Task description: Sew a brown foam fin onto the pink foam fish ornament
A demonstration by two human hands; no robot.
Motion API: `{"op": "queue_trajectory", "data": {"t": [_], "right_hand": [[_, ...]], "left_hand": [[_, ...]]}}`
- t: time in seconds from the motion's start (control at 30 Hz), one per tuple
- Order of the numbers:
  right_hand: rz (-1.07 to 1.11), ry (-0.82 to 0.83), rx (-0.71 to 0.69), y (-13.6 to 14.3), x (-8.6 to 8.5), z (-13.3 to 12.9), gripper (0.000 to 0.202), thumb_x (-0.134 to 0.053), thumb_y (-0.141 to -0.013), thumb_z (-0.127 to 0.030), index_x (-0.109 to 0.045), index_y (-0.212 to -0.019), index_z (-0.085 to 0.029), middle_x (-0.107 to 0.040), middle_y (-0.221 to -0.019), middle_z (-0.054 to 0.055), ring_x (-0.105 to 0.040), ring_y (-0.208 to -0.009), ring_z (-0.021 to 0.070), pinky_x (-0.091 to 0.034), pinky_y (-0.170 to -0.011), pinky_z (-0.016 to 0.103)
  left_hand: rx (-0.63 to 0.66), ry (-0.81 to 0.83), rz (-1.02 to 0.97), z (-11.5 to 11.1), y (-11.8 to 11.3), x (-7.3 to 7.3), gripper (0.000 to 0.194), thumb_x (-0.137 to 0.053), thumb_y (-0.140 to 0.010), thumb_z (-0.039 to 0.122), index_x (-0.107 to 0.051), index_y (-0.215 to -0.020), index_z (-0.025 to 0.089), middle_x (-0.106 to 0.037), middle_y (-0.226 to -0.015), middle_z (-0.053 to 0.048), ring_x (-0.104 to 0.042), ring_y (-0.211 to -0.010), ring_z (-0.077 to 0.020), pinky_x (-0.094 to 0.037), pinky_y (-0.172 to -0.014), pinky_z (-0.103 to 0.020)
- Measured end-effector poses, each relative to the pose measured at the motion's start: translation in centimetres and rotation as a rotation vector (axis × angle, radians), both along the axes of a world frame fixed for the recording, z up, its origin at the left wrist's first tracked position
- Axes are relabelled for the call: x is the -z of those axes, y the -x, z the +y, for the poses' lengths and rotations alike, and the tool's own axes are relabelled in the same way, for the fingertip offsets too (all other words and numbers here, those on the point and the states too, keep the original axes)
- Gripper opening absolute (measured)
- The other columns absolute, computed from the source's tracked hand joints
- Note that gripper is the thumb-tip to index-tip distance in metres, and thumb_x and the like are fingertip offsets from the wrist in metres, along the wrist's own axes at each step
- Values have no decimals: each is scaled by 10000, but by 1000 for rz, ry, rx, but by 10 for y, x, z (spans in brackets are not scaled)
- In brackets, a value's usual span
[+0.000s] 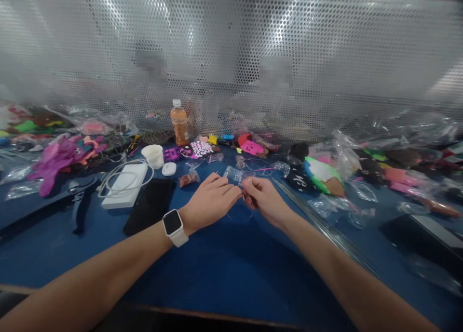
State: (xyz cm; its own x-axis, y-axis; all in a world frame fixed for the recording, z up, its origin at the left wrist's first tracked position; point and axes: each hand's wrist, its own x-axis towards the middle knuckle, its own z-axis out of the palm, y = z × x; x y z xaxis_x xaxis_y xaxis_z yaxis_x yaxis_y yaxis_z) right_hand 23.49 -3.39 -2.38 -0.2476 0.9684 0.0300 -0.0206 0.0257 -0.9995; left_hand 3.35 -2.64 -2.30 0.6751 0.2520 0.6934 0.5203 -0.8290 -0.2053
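Observation:
My left hand [213,199], with a white watch on the wrist, is closed in a pinch over the middle of the blue table. Its fingertips meet those of my right hand [265,200], which is pinched closed too. A thin wire loop [239,217] hangs just below the joined fingertips, and both hands seem to grip its ends. Crumpled clear plastic [233,173] lies right behind the fingers. I cannot make out the exact spot where the fingers hold the wire.
Straight thin wires [325,228] lie right of my right arm. Leftward are a black phone [150,206], a white power bank [125,189] with cable, a white cup [153,157] and black-handled cutters [77,194]. An orange drink bottle [180,124] stands before the perforated metal panel [224,47].

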Motion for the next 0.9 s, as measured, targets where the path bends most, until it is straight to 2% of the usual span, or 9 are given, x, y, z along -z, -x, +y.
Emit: {"op": "queue_trajectory", "data": {"t": [0.17, 0.3, 0.4, 0.5, 0.6, 0.7, 0.8, 0.9], "right_hand": [[-60, -49, 59, 4, 1, -3, 538, -770, -847, -626, -546, -613, -197, -511, -462, -45, -393, -412, 76, -256, -431, 223], [-20, -11, 73, 14, -1, -8, 554, -795, -820, -619, -494, -608, -206, -470, -472, -60, -343, -410, 67, -223, -425, 227], [2, -7, 108, 18, 0, -10, 549, -755, -858, -616, -457, -623, -220, -444, -481, -65, -325, -413, 75, -226, -418, 234], [-103, -196, 215, 14, 1, -9, 367, -721, -923, -523, -576, -771, -222, -494, -534, -59, -406, -448, 103, -304, -436, 248], [-339, -542, 210, 4, -2, -7, 129, -652, -992, -344, -700, -1040, -234, -625, -697, -18, -542, -563, 136, -450, -546, 282], [-543, -830, 124, -5, -6, -5, 187, -596, -1002, -215, -750, -1107, -233, -697, -929, 40, -617, -684, 149, -519, -642, 309], [-634, -945, 142, -9, -6, -3, 216, -596, -1004, -201, -752, -1153, -219, -680, -1139, 92, -668, -808, 173, -552, -679, 321], [-693, -965, 129, -8, -6, -2, 217, -554, -1046, -219, -740, -1157, -223, -677, -1241, 106, -686, -1004, 216, -573, -829, 358]], "left_hand": [[4, -53, 23, -2, 0, -1, 215, -488, -1060, 140, -598, -879, 178, -582, -718, 5, -480, -751, -177, -362, -773, -346], [-45, -111, 65, -7, -1, 0, 246, -470, -1049, 106, -598, -851, 176, -596, -721, -9, -481, -760, -184, -365, -804, -364], [-91, -50, 51, -10, -4, 1, 241, -465, -1053, 124, -617, -875, 178, -620, -729, -16, -495, -776, -191, -367, -817, -376], [-122, 83, -1, -10, -7, 3, 230, -458, -1072, 177, -622, -911, 176, -651, -759, -18, -507, -781, -194, -361, -799, -375], [-133, 216, -82, -6, -7, 6, 224, -454, -1085, 217, -623, -943, 178, -668, -789, -15, -514, -767, -192, -343, -754, -368], [-148, 281, -134, -3, -6, 7, 228, -459, -1091, 241, -631, -952, 186, -664, -783, -13, -518, -762, -198, -331, -734, -366], [-171, 296, -140, -1, -4, 7, 251, -447, -1096, 253, -638, -946, 188, -651, -762, -17, -517, -754, -203, -326, -731, -369], [-189, 285, -140, -1, -3, 7, 258, -445, -1097, 263, -635, -938, 190, -654, -769, -19, -522, -774, -209, -336, -756, -378]]}}
